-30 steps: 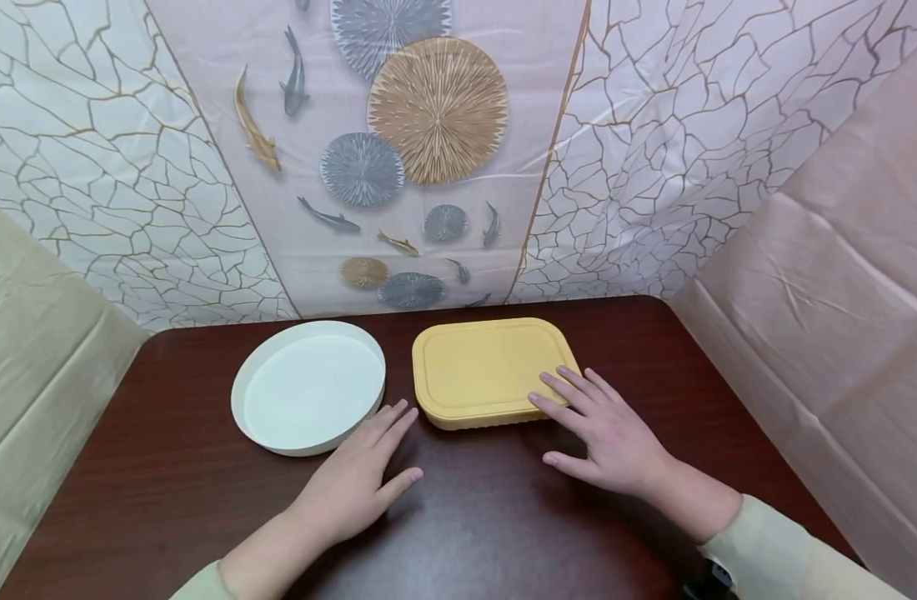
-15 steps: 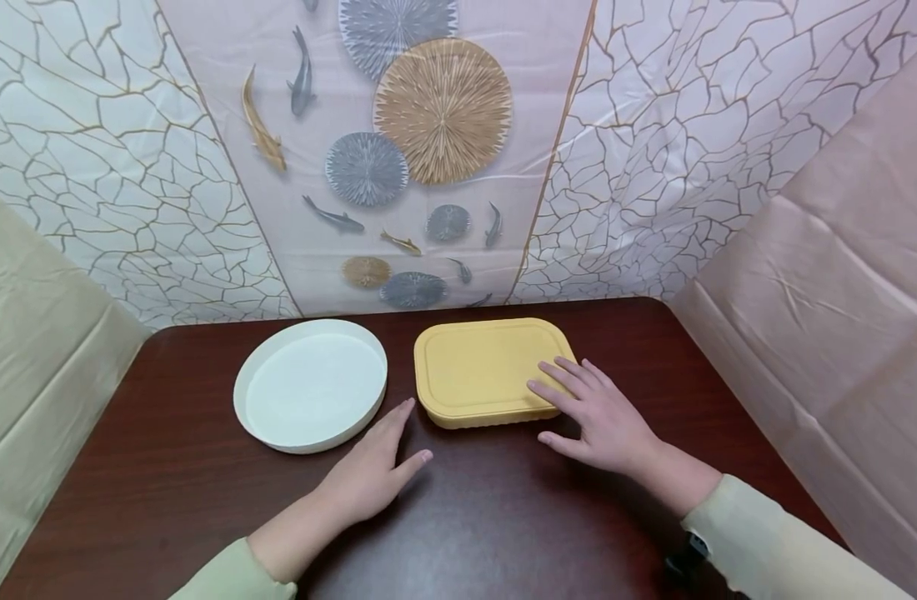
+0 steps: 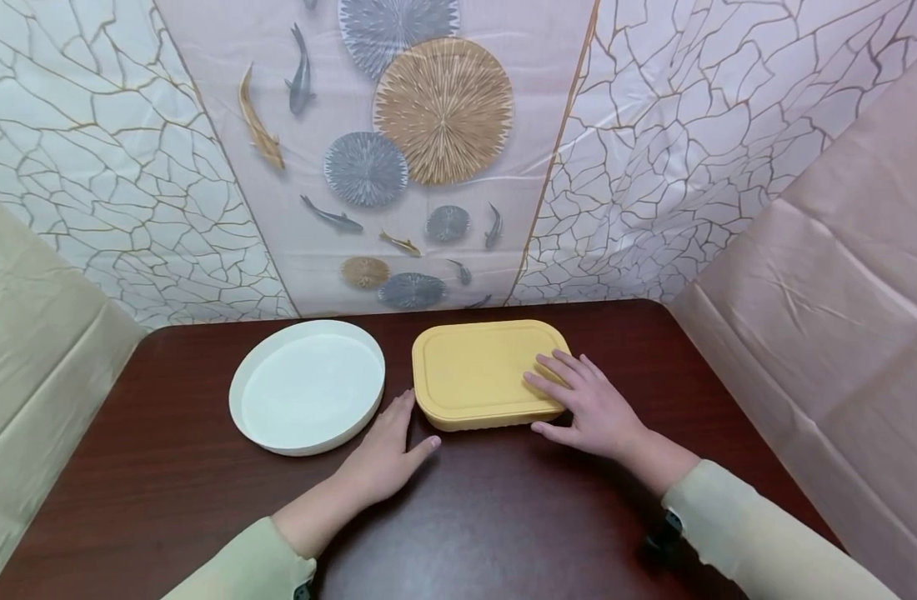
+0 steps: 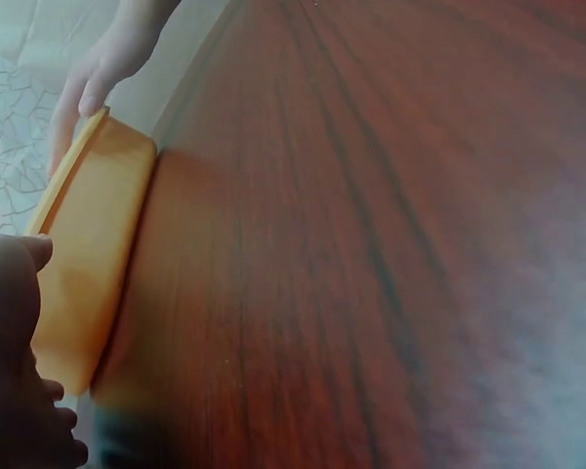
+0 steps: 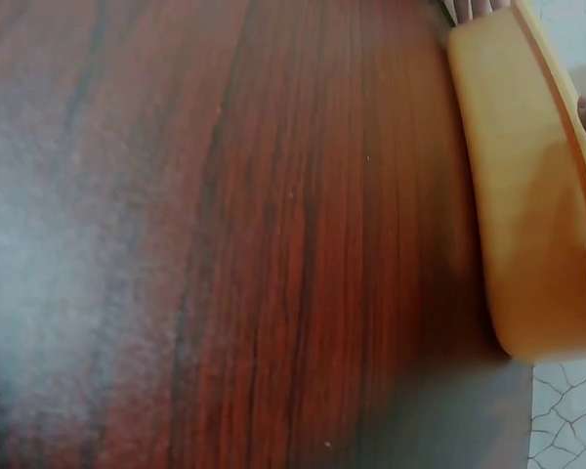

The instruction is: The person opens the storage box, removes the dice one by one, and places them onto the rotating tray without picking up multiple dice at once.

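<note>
A yellow rectangular box with a lid [image 3: 488,367] lies flat on the dark table. My left hand [image 3: 383,458] is at the box's front left corner, fingers straight and together, thumb held apart. Whether those fingertips touch the box I cannot tell. Over the right end of the lid my right hand [image 3: 589,408] spreads its fingers, with the thumb low by the front right corner; contact is unclear. In the left wrist view the box's yellow side wall [image 4: 93,244] stands between both hands. Left of the box sits a round white shallow tray [image 3: 304,387], close to my left fingers.
The dark brown wooden table [image 3: 458,517] ends at a patterned cloth backdrop [image 3: 421,242] behind the box and tray. Plain beige cloth panels [image 3: 841,317] flank the table on both sides. Bare tabletop stretches in front of the box.
Both hands have moved in toward the box: the left forward and to the right to its front left corner, the right leftward over its right end. Box and tray stay where they were.
</note>
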Available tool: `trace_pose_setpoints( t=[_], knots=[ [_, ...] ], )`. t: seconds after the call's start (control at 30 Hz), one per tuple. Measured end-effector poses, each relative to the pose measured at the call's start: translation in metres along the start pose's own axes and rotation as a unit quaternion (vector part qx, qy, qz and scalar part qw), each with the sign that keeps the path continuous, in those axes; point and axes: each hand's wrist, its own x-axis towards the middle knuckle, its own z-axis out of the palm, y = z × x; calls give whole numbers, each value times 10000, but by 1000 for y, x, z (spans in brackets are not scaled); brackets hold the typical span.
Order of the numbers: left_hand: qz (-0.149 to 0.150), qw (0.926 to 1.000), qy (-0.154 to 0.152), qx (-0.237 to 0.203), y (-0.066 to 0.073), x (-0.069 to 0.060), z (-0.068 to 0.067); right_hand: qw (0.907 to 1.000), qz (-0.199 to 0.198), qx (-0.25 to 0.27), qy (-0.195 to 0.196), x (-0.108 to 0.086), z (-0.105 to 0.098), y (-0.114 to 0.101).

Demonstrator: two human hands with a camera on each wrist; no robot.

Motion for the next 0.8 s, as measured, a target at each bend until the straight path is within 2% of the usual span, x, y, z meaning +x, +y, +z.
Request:
trace_pose_setpoints(
  t=[0.37,0.63,0.8],
  knots=[
    [30,9997,130,-192,1,16,9,9987,225,264,-386,4,10,6],
    [20,9984,380,-414,4,22,13,9994,61,250,-220,6,15,8],
    [-24,9979,496,-405,6,24,14,9996,-5,250,-149,6,16,9]
  ],
)
